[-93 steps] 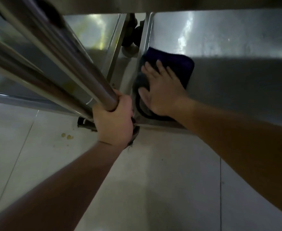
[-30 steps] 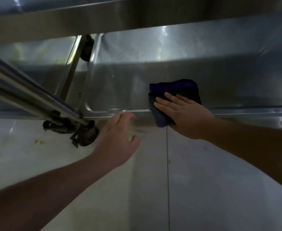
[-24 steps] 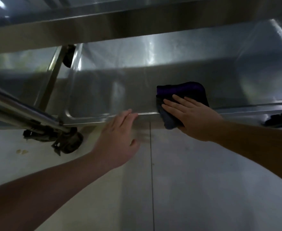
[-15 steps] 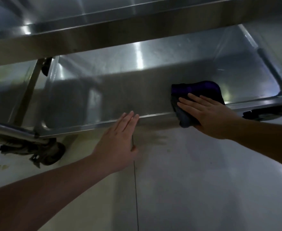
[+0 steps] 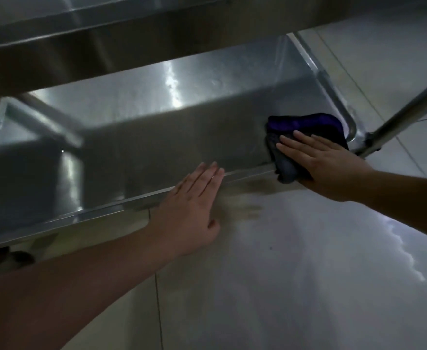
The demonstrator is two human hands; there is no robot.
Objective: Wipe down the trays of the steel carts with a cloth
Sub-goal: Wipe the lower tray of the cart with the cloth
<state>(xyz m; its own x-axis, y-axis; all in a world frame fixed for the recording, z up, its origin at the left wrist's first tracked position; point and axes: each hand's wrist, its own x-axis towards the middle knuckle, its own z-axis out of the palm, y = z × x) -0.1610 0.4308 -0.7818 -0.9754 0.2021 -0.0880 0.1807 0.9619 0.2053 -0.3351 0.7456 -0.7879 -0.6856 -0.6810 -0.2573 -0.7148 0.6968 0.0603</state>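
Note:
The steel cart's bottom tray (image 5: 157, 127) fills the middle of the head view, low above the floor. A dark purple cloth (image 5: 306, 127) lies in its near right corner and drapes over the front rim. My right hand (image 5: 326, 162) presses flat on the cloth with straight fingers. My left hand (image 5: 192, 210) is open, fingers straight, with the fingertips touching the tray's front rim near its middle. Both forearms reach in from the bottom edge.
An upper steel tray (image 5: 106, 34) overhangs the bottom one at the top. A steel leg tube (image 5: 404, 107) rises at the right corner. A caster (image 5: 2, 258) shows at the lower left. Pale glossy tiled floor (image 5: 295, 274) spreads in front.
My right hand has slid the cloth rightwards along the front rim into the tray's right corner. My left hand let go of the cart's post and now touches the rim with flat fingers.

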